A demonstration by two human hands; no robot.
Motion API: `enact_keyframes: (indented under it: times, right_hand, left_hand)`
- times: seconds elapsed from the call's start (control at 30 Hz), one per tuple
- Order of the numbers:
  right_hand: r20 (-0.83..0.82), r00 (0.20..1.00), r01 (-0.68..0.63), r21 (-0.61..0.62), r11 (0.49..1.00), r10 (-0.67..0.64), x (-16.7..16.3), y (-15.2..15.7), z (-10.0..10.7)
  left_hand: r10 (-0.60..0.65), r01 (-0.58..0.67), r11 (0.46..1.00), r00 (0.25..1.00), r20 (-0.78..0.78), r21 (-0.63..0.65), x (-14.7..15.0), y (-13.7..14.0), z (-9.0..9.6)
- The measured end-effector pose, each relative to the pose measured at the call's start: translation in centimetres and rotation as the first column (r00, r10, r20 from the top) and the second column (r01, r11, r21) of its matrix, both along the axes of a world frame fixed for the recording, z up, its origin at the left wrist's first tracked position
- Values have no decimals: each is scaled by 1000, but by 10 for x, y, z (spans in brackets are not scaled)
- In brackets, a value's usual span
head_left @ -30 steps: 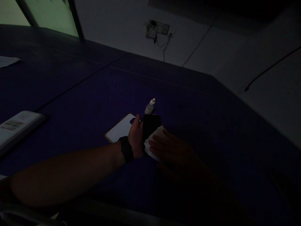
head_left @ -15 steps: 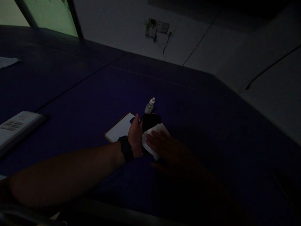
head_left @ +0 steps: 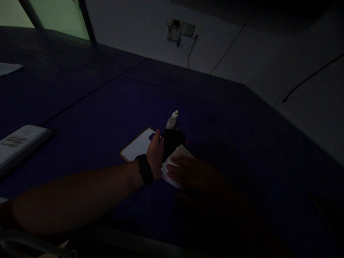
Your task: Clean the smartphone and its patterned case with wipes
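Observation:
My left hand (head_left: 155, 152) is closed around a black smartphone (head_left: 172, 140), its thumb along the near side edge. Over the lower part of the phone's screen lies a folded white tissue (head_left: 172, 175), pressed there by the fingers of my right hand (head_left: 192, 173). A white phone case (head_left: 137, 145) with a brownish rim lies flat on the dark blue table just left of my left hand. Beyond the phone stands a small dropper bottle (head_left: 171, 121) with a white cap. The fingertips under the phone are mostly hidden, and the light is dim.
A long white box (head_left: 23, 145) lies on the table (head_left: 107, 111) at the left. Farther back is a sheet of paper (head_left: 10, 68). Sockets (head_left: 184, 29) with hanging cables are on the wall behind. A curved grey bar (head_left: 32, 243) is at bottom left.
My right hand has slid the tissue down the phone toward me, so more of the dark screen shows above it. My left hand holds the phone in nearly the same place.

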State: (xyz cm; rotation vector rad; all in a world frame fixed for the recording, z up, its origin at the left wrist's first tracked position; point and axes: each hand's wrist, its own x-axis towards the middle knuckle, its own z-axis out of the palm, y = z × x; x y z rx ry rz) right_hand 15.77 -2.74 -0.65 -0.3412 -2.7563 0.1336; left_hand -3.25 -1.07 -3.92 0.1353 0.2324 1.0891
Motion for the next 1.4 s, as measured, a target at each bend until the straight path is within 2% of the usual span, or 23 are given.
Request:
enact_keyframes:
  times: [0.1,0.2,0.27,0.37,0.57,0.77,0.93,1.07,1.13,1.27,1.4]
  right_hand:
    - [1,1000,6,9,1000,-6,-2,0,1]
    - [-21,998,64,20,998,-63,-2,0,0]
    - [-16,1000,3,-8,1000,-3,-2,-1,0]
    - [-5,997,-79,-25,997,79,-3,-3,-1]
    - [-38,997,77,88,993,-74,6,6,7]
    - [-125,990,-49,95,994,61,7,7,8]
    - [-76,993,102,138,985,-92,13,10,8]
    - [-70,997,-18,87,996,24,9,8,8]
    - [-62,998,-12,103,995,19,7,8,7]
    - [-73,993,97,141,985,-87,8,9,9]
    - [-89,996,-16,87,996,24,7,6,11]
  left_hand:
    - [-36,36,999,999,-6,-4,0,-1,2]
    - [24,-24,1000,1000,-9,-5,0,0,0]
    - [36,-37,999,999,-25,-24,0,3,-2]
    - [-9,8,999,999,-31,-35,-2,4,-3]
    - [37,-37,999,999,6,-5,1,-2,4]
    - [39,-39,999,999,4,-10,1,2,-5]
    - [0,-1,1000,999,45,25,1,7,-12]
    - [19,-20,1000,999,28,22,0,6,-11]
    - [25,-26,999,999,25,25,0,5,-11]
    - [34,-35,999,998,55,28,0,5,-10]
    - [36,-37,999,998,55,19,0,3,-6]
